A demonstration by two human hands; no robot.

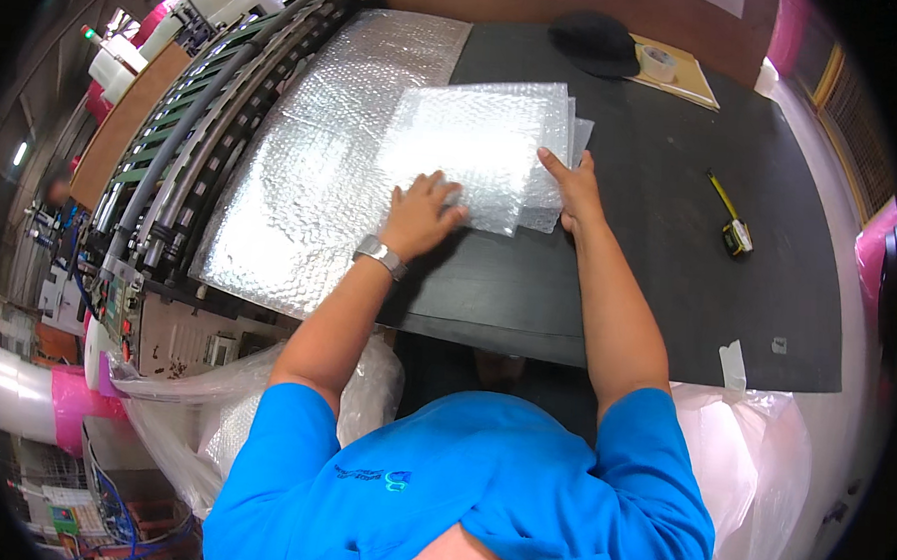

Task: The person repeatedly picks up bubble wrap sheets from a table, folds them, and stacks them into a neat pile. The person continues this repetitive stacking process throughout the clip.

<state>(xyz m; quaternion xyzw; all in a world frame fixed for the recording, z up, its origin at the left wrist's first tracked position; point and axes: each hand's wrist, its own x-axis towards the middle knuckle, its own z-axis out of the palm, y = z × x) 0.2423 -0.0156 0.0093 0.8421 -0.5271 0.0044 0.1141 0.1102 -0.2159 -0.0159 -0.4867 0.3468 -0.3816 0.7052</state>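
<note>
A small stack of clear bubble wrap bags (485, 131) lies on the dark table, its sheets unevenly overlapped at the right side. My right hand (577, 189) holds the stack's right edge, thumb on top and the other fingers partly hidden beneath. At the stack's lower left corner, my left hand (421, 217) rests with its fingers spread. Under the stack's left part spreads a wide sheet of bubble wrap (314, 154), reaching from the machine across the table's left side.
A roller machine (189, 139) borders the table (659, 279) at left. A tape measure (736, 233), partly pulled out, lies at right. Toward the back are a dark cap (594, 44), a tape roll (658, 64) and a brown envelope (692, 82). A plastic bag (735, 473) hangs at the front right edge.
</note>
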